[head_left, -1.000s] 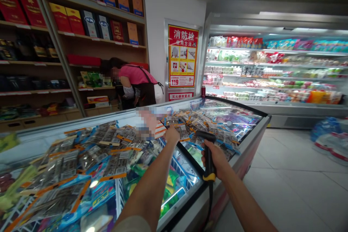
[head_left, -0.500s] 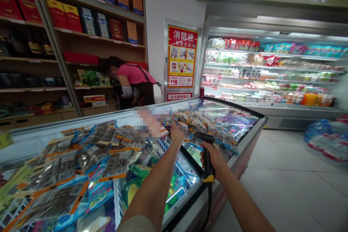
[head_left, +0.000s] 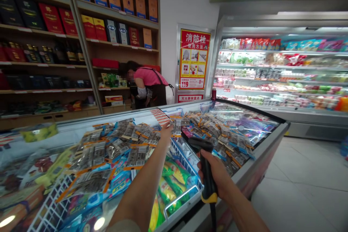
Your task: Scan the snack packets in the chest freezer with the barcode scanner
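Observation:
My left hand (head_left: 165, 132) reaches over the chest freezer, its fingers closed on the edge of a small snack packet (head_left: 176, 126) with an orange stripe. My right hand (head_left: 214, 170) is wrapped round the handle of a black and yellow barcode scanner (head_left: 208, 177). The scanner's head points left, toward the packet, a short way off from it. One heap of similar packets (head_left: 136, 134) lies left of my left hand, and another heap of packets (head_left: 217, 130) lies beyond the scanner. Below my left forearm, green and yellow bags (head_left: 172, 185) fill a white wire basket (head_left: 181, 152).
The chest freezer (head_left: 269, 148) has a pale rim and glass lids. Behind it a person in a pink top (head_left: 152, 79) bends toward shelves of boxed goods (head_left: 119, 32). A red can (head_left: 214, 94) stands on the far rim. A lit refrigerated display (head_left: 272, 69) is at the right.
The view has turned left, so the scene shifts right. My left hand has moved left over the freezer, and a packet now shows beside its fingers. My right hand still holds the barcode scanner.

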Tool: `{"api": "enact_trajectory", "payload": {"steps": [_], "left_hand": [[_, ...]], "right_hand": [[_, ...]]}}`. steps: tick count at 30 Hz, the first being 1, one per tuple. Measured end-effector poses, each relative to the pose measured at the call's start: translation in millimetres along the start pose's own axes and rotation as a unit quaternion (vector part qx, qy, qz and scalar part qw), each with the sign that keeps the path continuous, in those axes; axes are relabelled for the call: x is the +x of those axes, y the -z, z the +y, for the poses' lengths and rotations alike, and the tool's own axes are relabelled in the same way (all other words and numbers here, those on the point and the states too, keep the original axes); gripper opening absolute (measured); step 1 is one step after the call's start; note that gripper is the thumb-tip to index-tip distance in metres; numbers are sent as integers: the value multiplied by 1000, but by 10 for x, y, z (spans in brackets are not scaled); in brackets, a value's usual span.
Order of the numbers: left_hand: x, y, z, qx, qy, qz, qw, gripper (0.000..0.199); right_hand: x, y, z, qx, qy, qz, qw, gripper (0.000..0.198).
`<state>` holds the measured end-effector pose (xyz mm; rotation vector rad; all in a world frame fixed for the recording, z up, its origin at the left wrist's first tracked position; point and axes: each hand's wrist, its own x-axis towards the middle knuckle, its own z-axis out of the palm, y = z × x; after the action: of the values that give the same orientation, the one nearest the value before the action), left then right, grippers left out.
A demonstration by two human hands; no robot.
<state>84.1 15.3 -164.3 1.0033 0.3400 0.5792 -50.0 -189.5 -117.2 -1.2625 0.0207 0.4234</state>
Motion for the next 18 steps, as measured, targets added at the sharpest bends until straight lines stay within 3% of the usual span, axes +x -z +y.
{"api": "enact_trajectory", "payload": {"steps": [13, 16, 18], "left_hand": [[-25, 41, 47, -24, -4, -31, 999, 36], [-14, 141, 97, 28, -26, -6, 999, 35], [-1, 239, 165, 116, -56, 19, 991, 33]], "right_hand": [[-67, -89, -75, 29, -42, -14, 999, 22], [-39, -90, -85, 27, -32, -9, 999, 20], [-5, -64, -91, 22, -19, -2, 1000, 21]]}}
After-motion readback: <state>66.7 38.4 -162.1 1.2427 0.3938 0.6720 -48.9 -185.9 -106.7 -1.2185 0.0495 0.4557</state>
